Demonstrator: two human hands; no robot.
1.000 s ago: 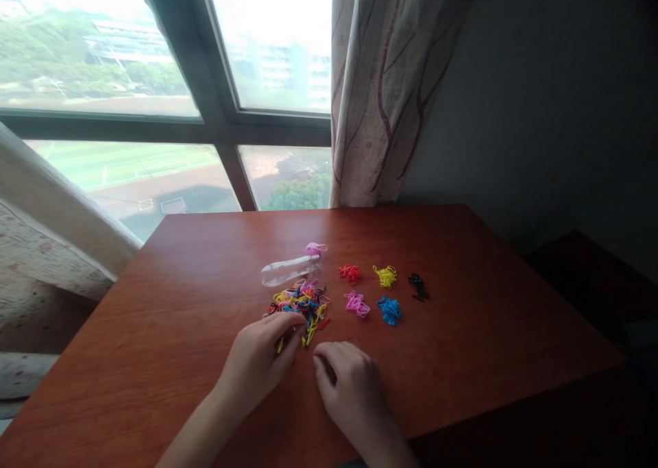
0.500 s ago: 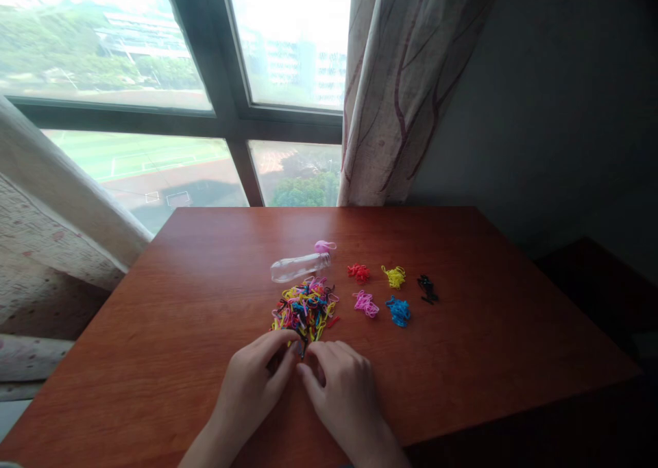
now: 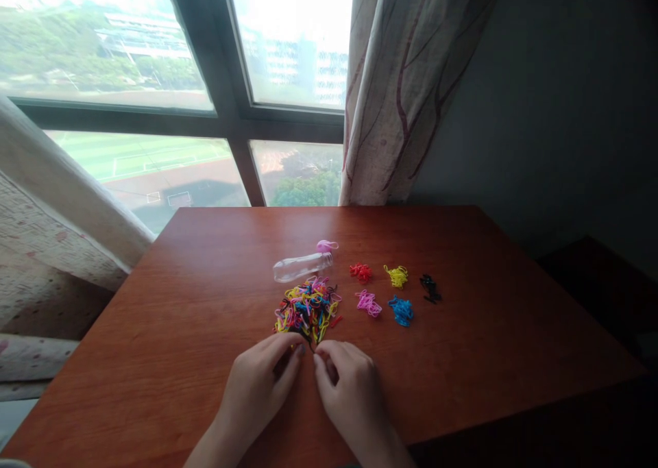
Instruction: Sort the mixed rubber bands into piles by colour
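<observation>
A heap of mixed coloured rubber bands [image 3: 307,308] lies in the middle of the wooden table [image 3: 154,331]. My left hand [image 3: 262,384] and my right hand [image 3: 347,386] rest just below the heap, fingertips pinched together and almost touching each other at its near edge. What they pinch is too small to make out. To the right lie small sorted piles: red bands [image 3: 360,271], yellow bands [image 3: 396,275], black bands [image 3: 430,288], pink bands [image 3: 369,303] and blue bands [image 3: 401,310].
A clear plastic bottle [image 3: 301,266] lies on its side behind the heap, with a pink cap [image 3: 326,246] at its right end. A window and a patterned curtain [image 3: 401,84] stand behind the table. A dark lower surface [image 3: 601,283] sits to the right.
My right hand has moved left toward my left hand, and both sets of fingertips now meet at the heap's near edge. The view has shifted slightly.
</observation>
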